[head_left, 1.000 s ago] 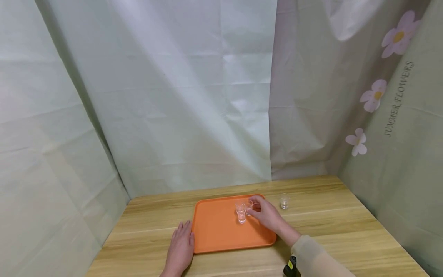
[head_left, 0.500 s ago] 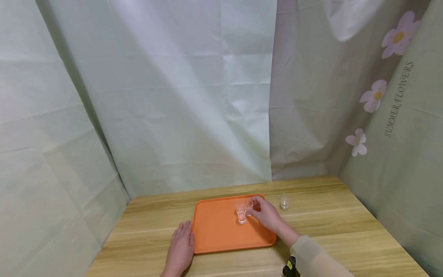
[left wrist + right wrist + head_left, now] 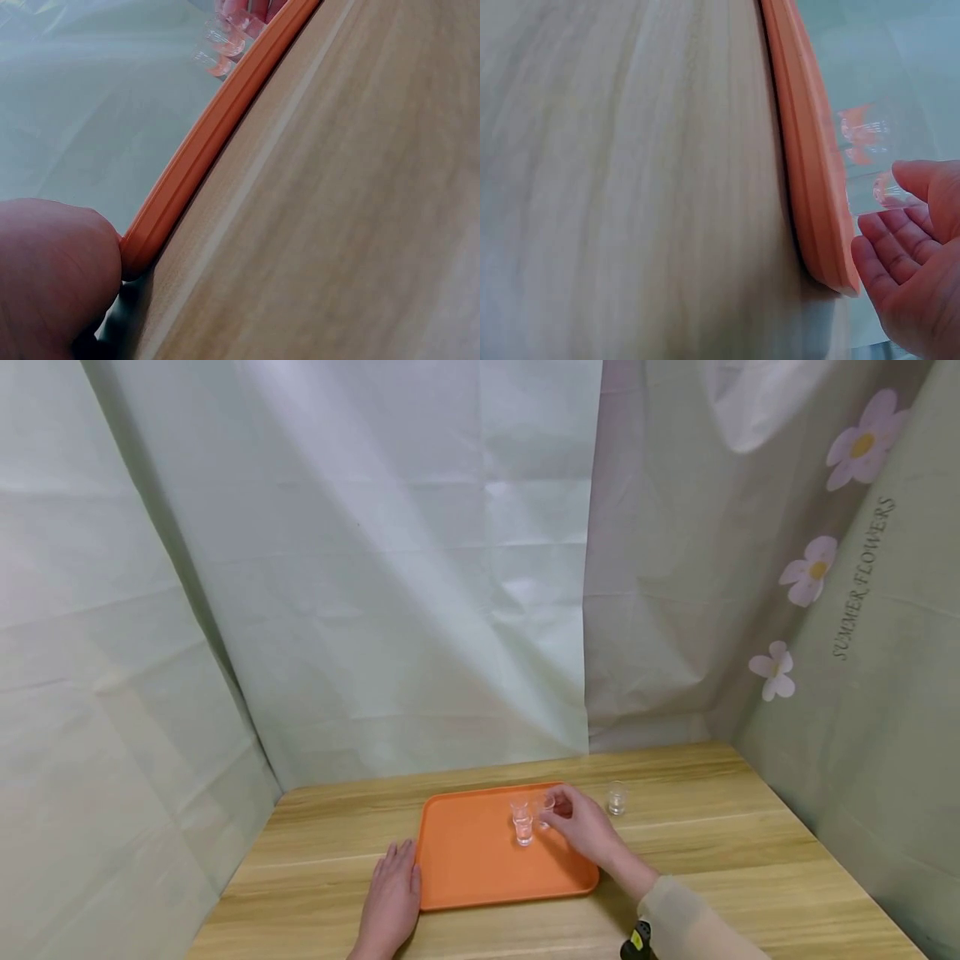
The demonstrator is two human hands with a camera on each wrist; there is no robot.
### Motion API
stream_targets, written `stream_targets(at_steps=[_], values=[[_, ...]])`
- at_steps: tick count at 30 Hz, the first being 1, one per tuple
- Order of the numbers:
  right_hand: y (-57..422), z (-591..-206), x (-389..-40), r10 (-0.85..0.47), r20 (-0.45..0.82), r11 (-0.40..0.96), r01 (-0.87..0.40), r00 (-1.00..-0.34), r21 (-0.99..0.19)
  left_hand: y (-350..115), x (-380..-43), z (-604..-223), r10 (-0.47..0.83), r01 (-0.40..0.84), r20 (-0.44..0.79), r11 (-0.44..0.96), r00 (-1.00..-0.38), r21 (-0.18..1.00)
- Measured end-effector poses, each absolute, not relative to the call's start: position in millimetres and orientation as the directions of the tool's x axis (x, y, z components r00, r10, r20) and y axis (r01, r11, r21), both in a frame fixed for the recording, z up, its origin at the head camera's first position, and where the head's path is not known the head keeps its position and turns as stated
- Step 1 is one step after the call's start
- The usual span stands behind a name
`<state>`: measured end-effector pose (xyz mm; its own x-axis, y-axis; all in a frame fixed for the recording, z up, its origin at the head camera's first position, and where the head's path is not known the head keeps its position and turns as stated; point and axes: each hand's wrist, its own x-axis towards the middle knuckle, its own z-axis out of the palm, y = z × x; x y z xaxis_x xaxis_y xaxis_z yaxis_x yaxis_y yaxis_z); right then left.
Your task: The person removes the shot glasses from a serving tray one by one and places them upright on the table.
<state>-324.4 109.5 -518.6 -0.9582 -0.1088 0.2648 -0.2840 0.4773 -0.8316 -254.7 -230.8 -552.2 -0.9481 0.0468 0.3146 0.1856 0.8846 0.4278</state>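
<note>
An orange tray (image 3: 465,860) lies on the wooden table. My left hand (image 3: 390,889) rests flat at its left rim with straight fingers. In the left wrist view, the thumb (image 3: 56,262) touches the tray's corner (image 3: 139,251). Over the tray's right part, my right hand (image 3: 587,827) pinches a small clear shot glass (image 3: 546,814) between thumb and fingers. That shot glass (image 3: 891,193) looks upright in the right wrist view. Just left of it stand two more clear glasses, a front one (image 3: 523,833) and one behind (image 3: 519,808).
Another clear shot glass (image 3: 617,799) stands on the table (image 3: 690,835), right of the tray. Pale curtains (image 3: 420,610) hang behind and on both sides. A black and yellow device (image 3: 637,939) sits at the right wrist.
My right hand has shifted slightly right with the pinched shot glass, widening the gap to the other two glasses. The left hand and the tray have stayed put.
</note>
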Motion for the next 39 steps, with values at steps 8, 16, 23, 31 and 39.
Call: stream_targets(at_steps=[8,16,23,31,39], values=[[128.1,-510.0,-314.5,-0.107,0.263,0.472,-0.281,-0.959,-0.835,-231.6,-254.8,-553.0,0.043,0.179,0.301,0.88,-0.953,0.44],[155.9,-505.6,-300.2,-0.13,0.251,0.476,-0.282,-0.959,-0.833,-231.4,-255.6,-553.1,0.05,0.19,0.311,0.878,-0.949,0.44],[183.0,-504.1,-288.4,-0.127,0.25,0.498,-0.28,-0.96,-0.821,-231.3,-254.5,-553.1,0.053,0.196,0.318,0.878,-0.947,0.438],[208.4,-501.1,-280.3,-0.092,0.245,0.538,-0.255,-0.965,-0.803,-231.6,-254.0,-552.1,0.049,0.189,0.31,0.878,-0.95,0.439],[233.5,-499.7,-282.5,-0.043,0.273,0.584,-0.246,-0.961,-0.773,-231.5,-255.0,-552.6,0.052,0.191,0.311,0.88,-0.949,0.435]])
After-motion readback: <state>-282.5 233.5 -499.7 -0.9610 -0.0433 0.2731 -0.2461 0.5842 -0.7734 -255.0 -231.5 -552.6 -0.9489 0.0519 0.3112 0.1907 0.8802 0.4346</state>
